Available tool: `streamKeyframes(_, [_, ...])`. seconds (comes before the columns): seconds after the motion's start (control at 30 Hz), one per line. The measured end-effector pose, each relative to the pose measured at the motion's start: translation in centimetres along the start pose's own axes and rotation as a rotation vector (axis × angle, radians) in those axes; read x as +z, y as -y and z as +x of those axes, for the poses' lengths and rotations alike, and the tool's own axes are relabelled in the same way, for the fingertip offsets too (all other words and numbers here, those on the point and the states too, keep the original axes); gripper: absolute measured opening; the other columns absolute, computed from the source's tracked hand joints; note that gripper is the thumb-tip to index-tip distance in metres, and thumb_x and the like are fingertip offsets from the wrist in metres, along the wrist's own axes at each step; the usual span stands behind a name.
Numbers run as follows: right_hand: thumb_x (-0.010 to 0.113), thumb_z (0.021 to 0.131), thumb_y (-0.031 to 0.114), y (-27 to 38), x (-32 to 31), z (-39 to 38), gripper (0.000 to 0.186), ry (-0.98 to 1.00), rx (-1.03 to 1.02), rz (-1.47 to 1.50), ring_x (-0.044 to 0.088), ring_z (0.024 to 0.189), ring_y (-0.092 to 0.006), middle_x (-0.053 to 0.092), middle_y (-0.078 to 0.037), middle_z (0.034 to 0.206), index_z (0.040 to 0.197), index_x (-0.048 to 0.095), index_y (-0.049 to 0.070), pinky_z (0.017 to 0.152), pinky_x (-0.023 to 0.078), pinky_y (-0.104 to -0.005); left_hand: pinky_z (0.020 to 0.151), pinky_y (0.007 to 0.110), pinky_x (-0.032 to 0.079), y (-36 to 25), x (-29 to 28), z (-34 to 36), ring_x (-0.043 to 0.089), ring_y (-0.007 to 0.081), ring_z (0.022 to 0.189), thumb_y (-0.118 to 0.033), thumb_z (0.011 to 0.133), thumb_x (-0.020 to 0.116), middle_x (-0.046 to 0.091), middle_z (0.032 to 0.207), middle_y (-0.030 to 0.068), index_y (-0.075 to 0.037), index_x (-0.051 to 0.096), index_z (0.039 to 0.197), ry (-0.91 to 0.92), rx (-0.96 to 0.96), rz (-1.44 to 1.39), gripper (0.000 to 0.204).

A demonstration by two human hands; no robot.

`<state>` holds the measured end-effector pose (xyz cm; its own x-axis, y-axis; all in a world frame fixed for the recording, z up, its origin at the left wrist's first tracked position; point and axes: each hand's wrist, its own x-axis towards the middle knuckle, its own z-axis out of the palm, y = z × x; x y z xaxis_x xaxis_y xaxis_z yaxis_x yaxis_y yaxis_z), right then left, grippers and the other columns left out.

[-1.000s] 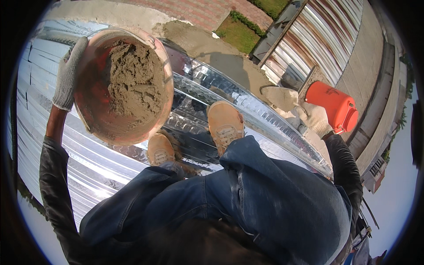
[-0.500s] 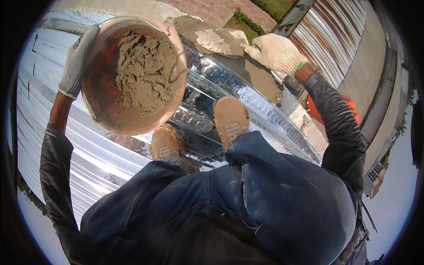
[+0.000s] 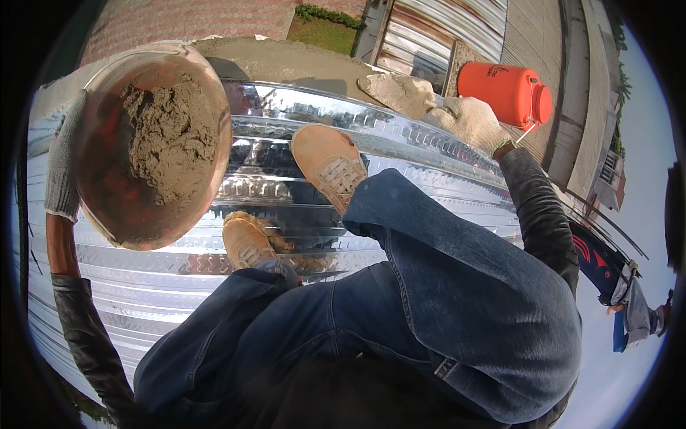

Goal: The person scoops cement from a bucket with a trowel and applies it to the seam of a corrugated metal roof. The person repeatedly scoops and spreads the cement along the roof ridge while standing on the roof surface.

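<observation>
My left hand point(image 3: 64, 161), in a pale knitted glove, grips the left side of a round bucket point(image 3: 100, 182). The bucket is tilted toward me, its reddish inside smeared with grey. A lumpy heap of wet mortar point(image 3: 171, 139) lies in it. In my gloved right hand point(image 3: 473, 121) is a trowel point(image 3: 401, 93), its blade coated with mortar and pointing left. The blade is at the near edge of a wall top spread with mortar point(image 3: 286, 61); I cannot tell whether it touches.
Shiny ribbed metal sheets point(image 3: 143, 304) lie under my tan shoes point(image 3: 330, 164). An orange jug point(image 3: 500, 93) stands beyond my right hand. Brick paving point(image 3: 179, 25) and a rusty corrugated roof point(image 3: 439, 32) lie past the wall. Another person point(image 3: 600, 261) shows at the far right.
The view has turned, bringing the orange jug out from behind my right arm. The trowel and my right hand have come nearer to me along the wall. My left hand still grips the bucket.
</observation>
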<state>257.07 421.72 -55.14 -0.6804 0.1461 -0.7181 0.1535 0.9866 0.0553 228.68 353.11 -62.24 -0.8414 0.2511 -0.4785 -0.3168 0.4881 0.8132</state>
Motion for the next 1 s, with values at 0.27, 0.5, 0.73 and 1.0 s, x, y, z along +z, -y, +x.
streamKeyframes(0.27, [0.07,0.108,0.057,-1.8,5.6,-11.2,0.058,-0.364,0.381,0.397,0.069,0.073,-0.0325,0.075,-0.018,0.081,0.108,0.079,0.0,0.074,0.055,-0.0453,0.095,0.031,0.06,-7.5,0.3,2.6,0.072,0.0132,0.106,-0.036,0.109,0.075,0.076,0.123,0.0065,0.001,0.071,0.138,0.105,0.157,0.205,0.047])
streamKeyframes(0.5, [0.069,0.111,0.051,-2.7,7.7,-15.9,0.051,-0.599,0.539,0.793,0.057,0.062,-0.0098,0.064,-0.001,0.07,0.097,0.077,0.003,0.061,0.048,-0.0336,0.091,0.03,0.058,-12.6,4.8,1.3,0.071,0.0119,0.101,-0.032,0.108,0.076,0.077,0.115,0.004,0.0,0.075,0.131,0.278,0.208,0.334,0.039])
streamKeyframes(0.73, [0.073,0.108,0.055,6.7,0.7,-10.8,0.05,-0.567,0.183,0.792,0.063,0.067,-0.0145,0.067,-0.005,0.076,0.11,0.079,0.005,0.064,0.051,-0.0363,0.088,0.029,0.057,-18.1,10.4,-1.2,0.07,0.0105,0.096,-0.027,0.107,0.077,0.077,0.106,0.0015,-0.002,0.08,0.124,0.409,0.204,0.449,0.03])
streamKeyframes(1.0, [0.08,0.105,0.049,10.0,2.9,-6.3,0.039,-0.588,-0.319,0.808,0.07,0.069,-0.0289,0.072,-0.008,0.078,0.114,0.079,0.012,0.065,0.054,-0.0445,0.082,0.027,0.057,-21.6,13.9,-3.5,0.068,0.0081,0.09,-0.022,0.107,0.076,0.077,0.101,0.0007,-0.001,0.08,0.117,0.44,0.215,0.404,0.024])
